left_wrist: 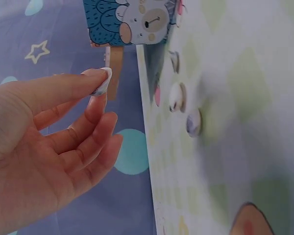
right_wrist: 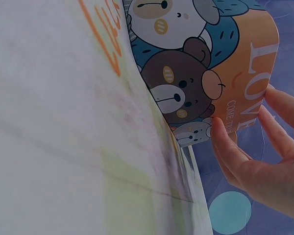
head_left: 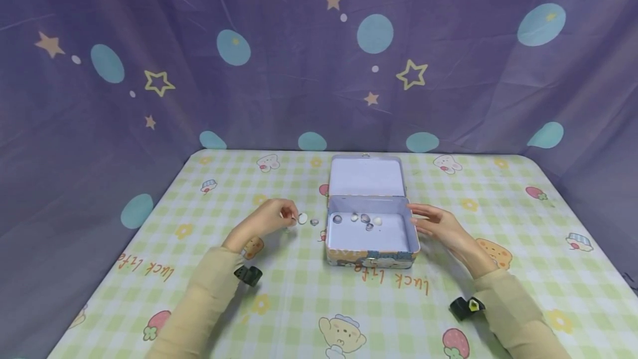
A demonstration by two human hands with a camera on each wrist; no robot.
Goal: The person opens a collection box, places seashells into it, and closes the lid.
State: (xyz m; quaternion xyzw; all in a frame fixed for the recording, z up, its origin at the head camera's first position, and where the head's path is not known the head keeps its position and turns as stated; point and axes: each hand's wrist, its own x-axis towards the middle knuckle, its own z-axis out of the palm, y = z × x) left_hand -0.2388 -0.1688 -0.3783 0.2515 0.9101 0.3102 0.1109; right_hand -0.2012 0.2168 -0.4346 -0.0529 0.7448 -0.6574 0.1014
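My left hand (head_left: 269, 217) pinches a small white seashell (left_wrist: 105, 82) between thumb and fingertip, over the cloth left of the tin box. Two loose seashells, a whitish one (head_left: 302, 218) and a greyer one (head_left: 314, 222), lie between this hand and the box. The rectangular tin box (head_left: 371, 259) stands with its lid (head_left: 366, 177) tipped back and cartoon animals printed outside. Inside, several seashells (head_left: 365, 218) lie scattered toward the back of its pale floor. My right hand (head_left: 441, 229) touches the box's right wall, fingertips right at the rim.
A green-and-white checked cloth (head_left: 299, 314) with cartoon prints covers the table. Behind it hangs a purple curtain (head_left: 299, 104) with stars and blue ovals. Black straps (head_left: 248, 275) sit at both wrists.
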